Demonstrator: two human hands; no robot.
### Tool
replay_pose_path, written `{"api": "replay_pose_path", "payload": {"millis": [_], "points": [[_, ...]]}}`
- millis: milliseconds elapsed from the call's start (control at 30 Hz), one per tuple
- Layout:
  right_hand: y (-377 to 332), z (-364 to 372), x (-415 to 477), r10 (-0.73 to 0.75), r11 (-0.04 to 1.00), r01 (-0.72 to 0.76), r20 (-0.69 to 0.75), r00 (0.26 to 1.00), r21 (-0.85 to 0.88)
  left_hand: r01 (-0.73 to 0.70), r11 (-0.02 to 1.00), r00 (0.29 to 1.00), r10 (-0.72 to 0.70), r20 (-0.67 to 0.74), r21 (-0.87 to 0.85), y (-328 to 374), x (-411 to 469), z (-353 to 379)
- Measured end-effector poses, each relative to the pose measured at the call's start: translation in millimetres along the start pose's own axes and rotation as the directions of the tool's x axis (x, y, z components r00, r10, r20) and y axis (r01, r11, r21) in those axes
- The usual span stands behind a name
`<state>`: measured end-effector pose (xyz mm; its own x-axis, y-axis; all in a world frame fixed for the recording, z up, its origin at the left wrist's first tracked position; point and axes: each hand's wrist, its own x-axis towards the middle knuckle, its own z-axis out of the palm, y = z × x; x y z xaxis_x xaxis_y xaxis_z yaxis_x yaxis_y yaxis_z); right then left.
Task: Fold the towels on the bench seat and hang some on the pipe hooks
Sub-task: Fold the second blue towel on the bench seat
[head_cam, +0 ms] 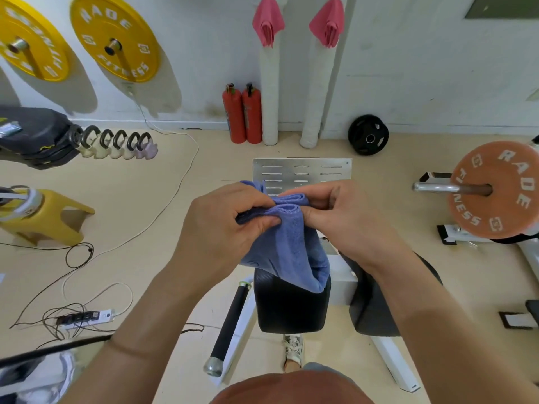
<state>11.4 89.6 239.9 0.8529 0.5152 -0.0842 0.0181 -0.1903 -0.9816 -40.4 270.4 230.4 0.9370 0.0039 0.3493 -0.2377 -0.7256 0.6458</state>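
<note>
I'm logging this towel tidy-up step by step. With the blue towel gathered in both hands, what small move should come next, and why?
Probably lower the blue towel onto the bench seat and flatten the fold. The left hand and right hand pinch its gathered top edge, its tail hangs over the seat, and both pipes already carry pink towels.

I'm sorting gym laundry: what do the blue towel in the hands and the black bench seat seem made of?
Blue towel: soft matte cloth, likely microfibre or terry, by its nubby pile and stitched hem. Black bench seat: probably vinyl-covered padding, faintly glossy.
</note>
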Motion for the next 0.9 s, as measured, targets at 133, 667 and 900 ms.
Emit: {"api": "replay_pose_path", "payload": {"millis": [133,667,900], "points": [[-5.1,-2.2,-1.9,-0.009,0.999,0.009,0.01,1.0,-0.05,-0.079,0.992,0.997,0.078,0.008,0.096,6.0,2.2,-0.6],[-16.8,-16.4,-4.4,-0.093,0.845,0.159,0.152,0.984,-0.511,0.202,0.979,0.977,-0.203,0.072,0.019,13.4,3.4,7.6],[-24.9,-36.2,11.2,-0.127,0.885,0.208,0.214,0.969,-0.417,-0.082,0.97,0.914,-0.02,0.406,0.231,-14.2,11.3,0.2]]}}
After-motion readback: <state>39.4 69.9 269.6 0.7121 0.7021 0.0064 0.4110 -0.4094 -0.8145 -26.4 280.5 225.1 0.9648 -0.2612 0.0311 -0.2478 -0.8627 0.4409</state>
